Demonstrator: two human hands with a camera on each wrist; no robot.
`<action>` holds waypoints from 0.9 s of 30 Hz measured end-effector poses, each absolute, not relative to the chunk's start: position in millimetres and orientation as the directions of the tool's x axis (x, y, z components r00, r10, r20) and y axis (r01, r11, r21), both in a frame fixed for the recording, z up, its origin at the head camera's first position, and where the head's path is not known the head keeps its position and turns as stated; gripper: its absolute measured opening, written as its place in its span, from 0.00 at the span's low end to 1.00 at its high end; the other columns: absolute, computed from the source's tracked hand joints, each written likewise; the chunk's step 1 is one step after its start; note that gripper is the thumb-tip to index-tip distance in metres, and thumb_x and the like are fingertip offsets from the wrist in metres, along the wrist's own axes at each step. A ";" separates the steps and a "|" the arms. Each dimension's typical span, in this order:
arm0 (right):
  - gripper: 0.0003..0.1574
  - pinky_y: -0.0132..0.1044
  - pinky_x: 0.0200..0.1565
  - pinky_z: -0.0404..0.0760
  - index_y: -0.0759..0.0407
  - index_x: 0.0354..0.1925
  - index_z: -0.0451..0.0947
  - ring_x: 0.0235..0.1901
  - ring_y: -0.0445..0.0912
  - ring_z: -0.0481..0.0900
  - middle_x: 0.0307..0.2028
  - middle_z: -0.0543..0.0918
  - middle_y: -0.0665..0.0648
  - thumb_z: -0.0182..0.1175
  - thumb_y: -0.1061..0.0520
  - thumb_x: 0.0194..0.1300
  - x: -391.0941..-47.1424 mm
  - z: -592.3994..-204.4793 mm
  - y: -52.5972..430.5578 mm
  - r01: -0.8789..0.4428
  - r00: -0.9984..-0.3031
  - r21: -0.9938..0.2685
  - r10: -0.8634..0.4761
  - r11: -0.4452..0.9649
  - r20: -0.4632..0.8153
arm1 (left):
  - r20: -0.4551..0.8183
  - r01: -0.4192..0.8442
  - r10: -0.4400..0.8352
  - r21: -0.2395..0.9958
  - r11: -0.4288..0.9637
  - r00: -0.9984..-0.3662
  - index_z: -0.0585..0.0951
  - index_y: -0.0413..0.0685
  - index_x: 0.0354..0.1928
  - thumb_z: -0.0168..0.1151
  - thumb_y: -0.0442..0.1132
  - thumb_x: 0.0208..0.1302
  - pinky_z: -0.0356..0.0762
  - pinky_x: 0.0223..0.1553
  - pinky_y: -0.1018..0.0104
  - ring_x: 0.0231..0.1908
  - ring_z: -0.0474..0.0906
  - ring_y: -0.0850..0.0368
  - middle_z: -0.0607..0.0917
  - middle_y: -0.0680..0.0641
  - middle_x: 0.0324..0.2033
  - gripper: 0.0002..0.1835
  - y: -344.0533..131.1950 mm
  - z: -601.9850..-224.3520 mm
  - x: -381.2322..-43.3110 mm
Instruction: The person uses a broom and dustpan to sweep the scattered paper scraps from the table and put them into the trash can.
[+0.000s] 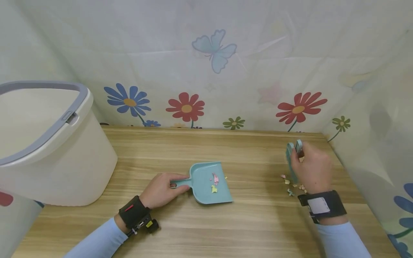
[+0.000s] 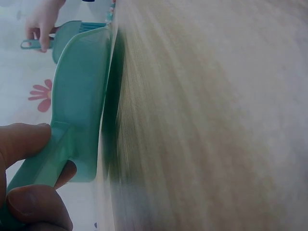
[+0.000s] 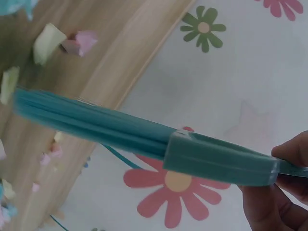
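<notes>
A: Biggest thing 1st?
B: Backdrop [image 1: 145, 32], pale sheet w/ printed flowers + a blue butterfly.
A: Then?
B: Worktop [image 1: 251, 229], wood-grain, runs up to the backdrop.
A: And on it?
B: White bin [image 1: 80, 161] w/ grey rim, far L side, nothing over its top.
A: Dustpan?
B: Dustpan [image 1: 201, 172], lt blue-green, approx mid worktop, R of the bin. Mouth faces R, handle L.
A: Who's got it?
B: Left hand [image 1: 159, 190]: thumb + fingers grip the handle.
A: Brush?
B: Brush [image 3: 216, 158], similar colour, R side of worktop, well apart from the pan. Right hand [image 1: 313, 168] pinches its handle, bristles down. Can't tell if the tips touch the wood.
A: Wrists?
B: Dk strap [image 1: 133, 211] on the left, another [image 1: 337, 204] on the right.
A: Small stuff?
B: Loose scraps [image 1: 286, 182], pink/yellow/blue, on the worktop around the bristles. In the pan, pink scrap [image 1: 215, 178] + yellow scrap [image 1: 214, 189]. Tiniest: a yellow bit [image 1: 226, 177] just outside the pan's mouth.
</notes>
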State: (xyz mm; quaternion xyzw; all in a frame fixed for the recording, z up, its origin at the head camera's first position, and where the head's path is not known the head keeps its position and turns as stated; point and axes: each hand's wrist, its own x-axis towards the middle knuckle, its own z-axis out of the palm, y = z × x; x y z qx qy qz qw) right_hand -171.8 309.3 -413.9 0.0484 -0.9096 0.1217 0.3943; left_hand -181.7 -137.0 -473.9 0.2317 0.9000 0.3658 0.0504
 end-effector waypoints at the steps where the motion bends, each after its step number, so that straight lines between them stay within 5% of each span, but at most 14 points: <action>1: 0.10 0.37 0.18 0.59 0.68 0.28 0.77 0.15 0.57 0.78 0.23 0.86 0.67 0.68 0.63 0.61 -172.2 -416.6 309.1 -0.182 -0.687 -0.172 0.000 0.968 0.727 | 0.079 0.380 0.453 0.681 0.626 -0.888 0.87 0.55 0.58 0.70 0.54 0.68 0.83 0.54 0.54 0.53 0.84 0.62 0.89 0.54 0.54 0.21 -137.1 -474.4 -181.7; 12: 0.10 0.33 0.16 0.60 0.66 0.31 0.79 0.11 0.48 0.75 0.21 0.86 0.62 0.69 0.61 0.63 -177.3 -431.3 259.6 -0.277 -0.693 -0.174 -0.071 0.945 0.717 | 0.080 0.381 0.452 0.677 0.629 -0.888 0.87 0.55 0.58 0.70 0.54 0.68 0.82 0.52 0.58 0.51 0.84 0.63 0.89 0.53 0.54 0.21 -136.7 -473.6 -180.1; 27: 0.05 0.32 0.20 0.74 0.60 0.36 0.83 0.17 0.43 0.81 0.25 0.88 0.57 0.67 0.59 0.67 -175.3 -432.7 173.9 -0.416 -0.749 -0.442 -0.025 0.795 0.662 | 0.102 0.386 0.436 0.671 0.633 -0.894 0.87 0.56 0.58 0.70 0.56 0.67 0.81 0.49 0.63 0.46 0.83 0.65 0.89 0.54 0.53 0.22 -130.1 -482.1 -167.1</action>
